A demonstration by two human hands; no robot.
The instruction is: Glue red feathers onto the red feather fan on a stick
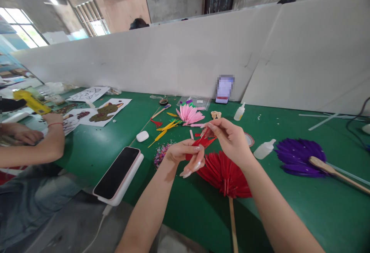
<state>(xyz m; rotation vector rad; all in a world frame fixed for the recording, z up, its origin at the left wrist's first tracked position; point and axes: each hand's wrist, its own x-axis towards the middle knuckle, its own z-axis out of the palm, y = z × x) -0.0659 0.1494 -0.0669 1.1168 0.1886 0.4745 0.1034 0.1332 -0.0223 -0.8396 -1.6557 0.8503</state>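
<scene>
My left hand and my right hand are raised together over a red feather fan that lies on the green table with its wooden handle toward me. A small red feather is pinched between the fingers of both hands, just above the fan's upper edge. Behind my hands lie a pink feather flower, yellow feathers and a small heap of coloured bits.
A phone on a white power bank lies near the table's front edge, a white earbud case beyond it. Two small glue bottles and a purple feather fan lie right. Another person's arms rest at left. White partition behind.
</scene>
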